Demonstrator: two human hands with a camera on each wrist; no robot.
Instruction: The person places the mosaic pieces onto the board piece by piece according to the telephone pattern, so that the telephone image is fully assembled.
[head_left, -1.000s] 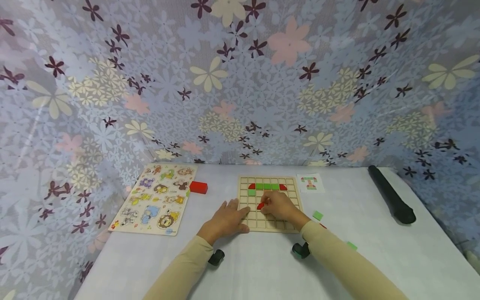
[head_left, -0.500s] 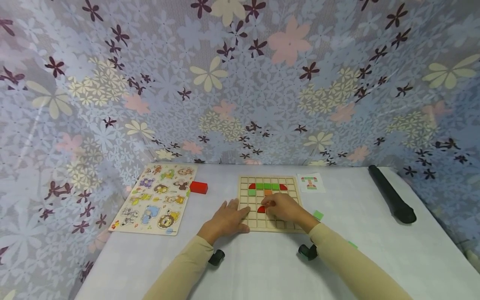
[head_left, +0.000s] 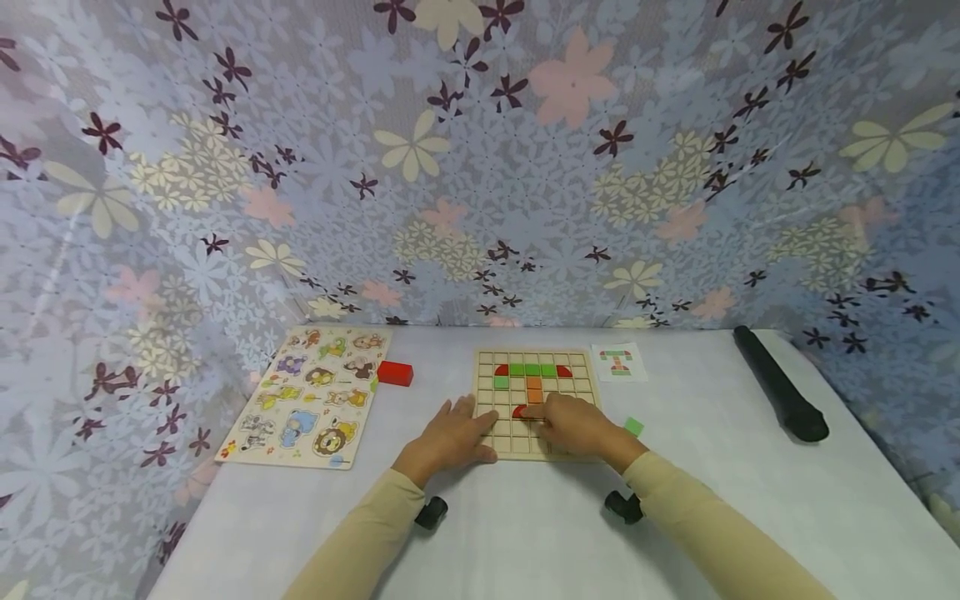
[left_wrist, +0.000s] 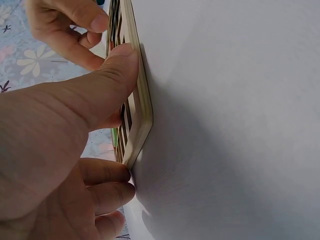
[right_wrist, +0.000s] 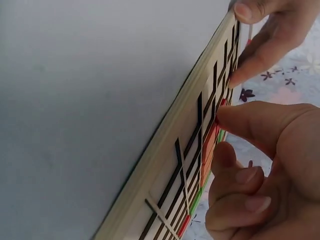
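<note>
A light wooden grid board (head_left: 489, 446) lies on the table, filled partly with coloured tiles. A row of green tiles (head_left: 532, 370) is flanked by red rounded tiles (head_left: 502, 369); orange tiles (head_left: 534, 389) run down below it. My right hand (head_left: 576, 425) reaches over the board, one fingertip pressing a red rounded tile (head_left: 518, 412) below the orange ones; its other fingers bend inward in the right wrist view. My left hand (head_left: 448, 440) rests at the board's front left corner, thumb (left_wrist: 120, 62) lying on the rim and fingers spread along the side.
A printed pattern card (head_left: 618, 362) lies right of the board, and a loose green tile (head_left: 633, 427) sits near my right wrist. Leftward are a red block (head_left: 395, 372) and an animal puzzle board (head_left: 296, 408). A long black object (head_left: 780, 383) lies far right.
My right hand has set the red rounded tile onto the grid, let go of its pinch and drawn slightly right, a fingertip now on the tile. My left hand stays put.
</note>
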